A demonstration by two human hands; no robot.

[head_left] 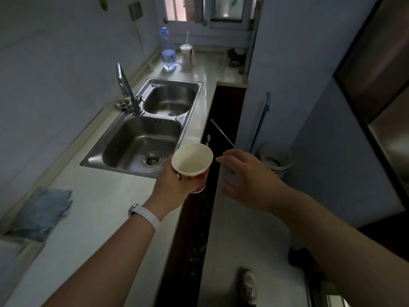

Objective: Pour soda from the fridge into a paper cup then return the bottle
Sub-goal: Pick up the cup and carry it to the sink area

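The person stands beside the long white table [93,218] and reaches both bare arms forward. On the left wrist sits a white wristband [145,214]. The left hand [171,185] grasps the paper cup [192,161] from below, with the fingers curled round its red lower part. The cup is tilted so that its mouth faces the viewer, and inside it looks white and dry. It is held in the air over the front edge of the table, just beside the near corner of the sink [143,138].

The right hand [247,178] hovers just to the right of the cup, not touching it. Its fingers are spread and relaxed and it holds nothing. Below it is the pale floor, where a shoe [249,284] shows near the bottom.

On the table at the left lies a blue cloth [39,214], close to the wall. Further on, the steel sink has two basins, one behind the other, and a faucet [128,89] rises at its left side.

Behind the sink, near the window [205,9], stand a clear plastic bottle [167,50] with a blue label and, just beside it, a cup with a straw [186,55]. At the right, a white bucket [275,157] stands on the floor against the wall, with a long mop handle [262,120] leaning above it.
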